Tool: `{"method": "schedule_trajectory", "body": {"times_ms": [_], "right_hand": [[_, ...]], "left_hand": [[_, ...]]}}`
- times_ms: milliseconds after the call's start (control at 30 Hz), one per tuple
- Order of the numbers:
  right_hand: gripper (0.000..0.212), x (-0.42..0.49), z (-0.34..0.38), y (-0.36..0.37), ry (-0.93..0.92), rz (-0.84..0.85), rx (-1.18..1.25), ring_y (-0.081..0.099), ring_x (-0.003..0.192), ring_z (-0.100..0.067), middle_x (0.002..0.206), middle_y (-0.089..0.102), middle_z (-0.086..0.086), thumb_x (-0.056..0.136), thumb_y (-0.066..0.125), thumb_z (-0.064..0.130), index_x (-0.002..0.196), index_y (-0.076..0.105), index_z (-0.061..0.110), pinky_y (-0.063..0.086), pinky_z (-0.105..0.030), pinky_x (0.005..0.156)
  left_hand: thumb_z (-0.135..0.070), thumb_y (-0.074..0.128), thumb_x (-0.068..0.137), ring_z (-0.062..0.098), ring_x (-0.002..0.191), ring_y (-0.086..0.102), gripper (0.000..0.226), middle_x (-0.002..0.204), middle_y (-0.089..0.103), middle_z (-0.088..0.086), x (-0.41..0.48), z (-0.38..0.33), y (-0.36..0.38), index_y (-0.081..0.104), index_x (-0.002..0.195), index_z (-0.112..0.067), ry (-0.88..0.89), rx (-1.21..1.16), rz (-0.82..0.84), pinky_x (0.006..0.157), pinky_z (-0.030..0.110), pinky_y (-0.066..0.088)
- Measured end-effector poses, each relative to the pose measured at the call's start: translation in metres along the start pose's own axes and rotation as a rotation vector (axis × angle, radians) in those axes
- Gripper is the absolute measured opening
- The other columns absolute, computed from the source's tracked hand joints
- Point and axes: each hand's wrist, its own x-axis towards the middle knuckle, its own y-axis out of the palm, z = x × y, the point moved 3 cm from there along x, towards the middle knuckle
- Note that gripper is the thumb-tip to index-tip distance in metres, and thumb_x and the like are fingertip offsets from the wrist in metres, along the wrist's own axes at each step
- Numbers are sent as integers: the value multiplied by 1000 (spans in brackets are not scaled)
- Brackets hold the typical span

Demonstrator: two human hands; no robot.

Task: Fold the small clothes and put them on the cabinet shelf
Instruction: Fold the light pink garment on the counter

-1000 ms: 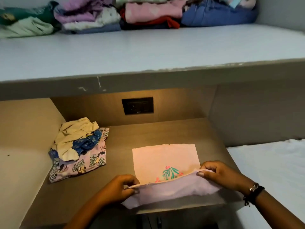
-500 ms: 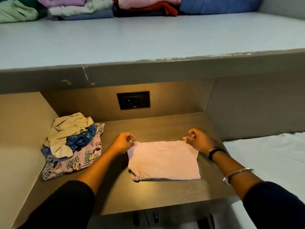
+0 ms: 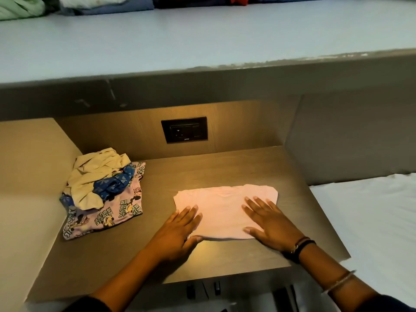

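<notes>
Both hands have come back from the far corners of the pink cloth [image 3: 225, 206] to its near edge, and now they lie flat on it. At about 9 o'clock from the cloth sits a messy pile of small clothes [image 3: 101, 192], yellow on top, blue in the middle, a cartoon print at the bottom; these look not yet folded. The pink cloth lies in the middle of the desk [image 3: 225, 165], folded into a wide block. The left hand [image 3: 177, 230] rests on its near left corner, half on the cloth and half on the desk. Its fingers [image 3: 191, 213] are straight, a little spread, and they pinch nothing. The right hand [image 3: 270, 224] rests on the near right part of the cloth, with its fingers [image 3: 255, 204] also straight and a little spread, pressing down and holding nothing. I think the step now is to press the fold flat. To do it well, slide both palms outward, toward 9 and 3 o'clock, so the bumps go away and the edges line up. Press softly so the layers do not slip. Far up at 12 o'clock is the cabinet shelf [image 3: 202, 37], with folded clothes [image 3: 105, 5] at its back edge.
</notes>
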Motion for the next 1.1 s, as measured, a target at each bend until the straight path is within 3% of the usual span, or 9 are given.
{"method": "schedule_trajectory", "body": {"times_ms": [133,233,433,567,667,800,867,1000,1100], "right_hand": [[66,8,-26,-14,0,54,-20,-11,149,-14,158,-14,17,89,6,74,146,-13,46,-11,-38,117],[65,24,-37,-31,109,91,-113,-11,149,-23,162,-12,7,94,14,65,152,3,38,-13,-47,115],[61,31,1,-76,449,-213,-151,5,149,-33,163,9,-10,95,47,13,151,25,23,4,-58,118],[49,-12,55,-57,126,-239,70,14,148,-24,162,16,2,99,32,47,146,36,32,7,-46,119],[76,-54,79,-21,-99,40,51,-2,149,-15,162,-3,11,88,23,76,152,17,35,-9,-38,117],[102,-89,69,11,-71,169,16,-26,145,-11,158,-25,12,77,28,89,152,-10,32,-17,-39,117],[88,-95,69,12,-68,96,-12,-12,148,-16,162,-10,8,87,38,74,154,4,29,-10,-45,119],[50,-99,78,1,-159,-212,-57,59,123,-20,136,60,-1,76,80,28,123,66,20,50,-48,98],[36,-104,83,-1,-199,-283,-3,67,109,-21,121,70,-2,70,83,14,105,74,18,53,-44,94]], "left_hand": [[-78,15,86,21,151,-8,85,161,-18,-5,-3,-13,-2,-4,154,-32,-3,46,92,118,39,-5],[-87,22,76,28,148,7,97,165,-6,1,-9,-43,-1,6,154,-32,-25,30,192,118,47,10],[-56,36,94,18,142,22,54,155,35,-8,-13,-77,-15,34,145,-39,-14,-407,61,111,36,11],[-38,49,91,8,150,6,61,162,20,-11,-14,-56,-20,32,149,-35,155,-207,101,117,33,-8],[-57,51,86,10,150,-1,74,164,7,-9,-20,-41,-9,25,152,-35,277,-45,183,116,36,-12],[-67,55,81,7,145,-15,89,163,-10,-11,-28,-35,4,9,153,-40,337,46,209,114,39,-17],[-62,59,82,10,147,-9,88,164,-5,-8,-29,-38,6,11,152,-39,348,100,188,117,41,-12],[-47,62,84,21,132,44,59,145,48,0,-39,-51,4,48,138,-30,443,178,6,111,38,30],[-30,61,84,20,99,60,25,103,66,-1,-47,-65,1,68,107,-22,562,193,-141,92,35,46]]}}
